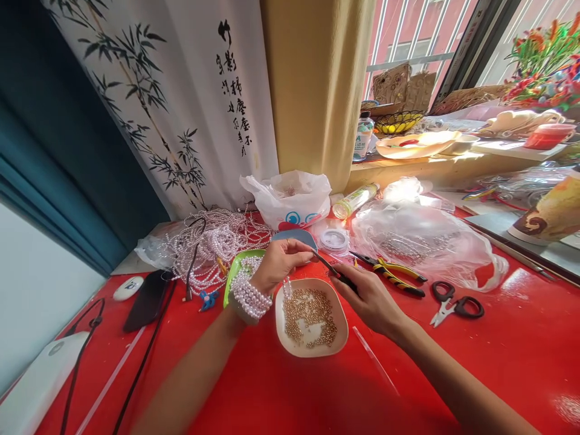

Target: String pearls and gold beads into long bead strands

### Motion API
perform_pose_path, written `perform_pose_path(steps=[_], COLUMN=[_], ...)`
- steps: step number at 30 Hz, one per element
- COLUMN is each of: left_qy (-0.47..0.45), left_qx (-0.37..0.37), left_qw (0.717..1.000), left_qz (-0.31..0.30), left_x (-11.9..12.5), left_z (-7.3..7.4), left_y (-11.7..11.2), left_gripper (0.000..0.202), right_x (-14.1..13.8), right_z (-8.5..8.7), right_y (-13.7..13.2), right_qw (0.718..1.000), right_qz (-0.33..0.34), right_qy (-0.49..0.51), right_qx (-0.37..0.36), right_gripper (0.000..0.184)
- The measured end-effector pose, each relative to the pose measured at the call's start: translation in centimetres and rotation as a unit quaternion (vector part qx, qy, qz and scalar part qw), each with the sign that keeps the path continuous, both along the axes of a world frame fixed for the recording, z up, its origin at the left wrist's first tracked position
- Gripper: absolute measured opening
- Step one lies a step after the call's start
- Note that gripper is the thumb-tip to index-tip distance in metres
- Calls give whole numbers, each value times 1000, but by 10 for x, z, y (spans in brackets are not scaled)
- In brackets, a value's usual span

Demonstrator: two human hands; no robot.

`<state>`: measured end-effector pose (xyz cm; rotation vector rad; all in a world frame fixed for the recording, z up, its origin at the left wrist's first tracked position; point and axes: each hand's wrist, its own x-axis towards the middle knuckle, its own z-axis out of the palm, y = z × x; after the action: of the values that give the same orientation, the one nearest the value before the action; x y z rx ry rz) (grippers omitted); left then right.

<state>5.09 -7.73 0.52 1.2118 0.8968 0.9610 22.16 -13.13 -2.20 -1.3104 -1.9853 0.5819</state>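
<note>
My left hand (281,263) is closed in a pinch, and a short strand of pearly beads (287,287) hangs below it. Loops of similar beads (250,297) circle my left wrist. In my right hand (367,296) is a dark slender tool (325,263), its tip close to my left fingertips; its exact kind is unclear. Under both hands stands a cream bowl (312,351) holding many small gold beads (312,305). A green tray (231,275) with pearly beads sits behind my left wrist, and a blue-grey dish (296,237) lies beyond my fingers.
Tangled pearl strands (217,238) pile at the left, near a black phone (147,300). On the right are pliers (394,272), scissors (448,305) and a plastic bag (421,235). A white bag (290,196) stands behind. A clear strip (374,359) lies on the red table (498,356).
</note>
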Motion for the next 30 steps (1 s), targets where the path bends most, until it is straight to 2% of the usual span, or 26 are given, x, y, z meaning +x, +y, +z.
perform_pose_path(steps=[2, 4, 7, 10, 14, 21, 30], left_qy=[-11, -18, -10, 2, 4, 2, 11], left_qx=[-7, -7, 15, 41, 61, 83, 80], left_qw=[1000, 1000, 999, 998, 997, 996, 996], left_qz=[8, 21, 34, 41, 45, 40, 35], left_x=[1, 1, 0, -2, -4, -5, -5], left_z=[0, 0, -1, 0, 0, -7, -2], left_y=[0, 1, 2, 2, 3, 7, 4], left_gripper=[16, 18, 19, 18, 14, 13, 13], right_x=[1, 2, 3, 4, 3, 4, 2], right_z=[1, 2, 6, 9, 9, 5, 4], right_y=[0, 0, 0, 0, 0, 0, 0], right_qw=[1000, 995, 968, 946, 932, 908, 874], right_qz=[4, 26, 73, 90, 100, 110, 106], right_qy=[13, 71, 181, 235, 261, 306, 370], right_qx=[-14, -61, -156, -204, -230, -264, -296], right_gripper=[21, 23, 26, 25, 23, 24, 20])
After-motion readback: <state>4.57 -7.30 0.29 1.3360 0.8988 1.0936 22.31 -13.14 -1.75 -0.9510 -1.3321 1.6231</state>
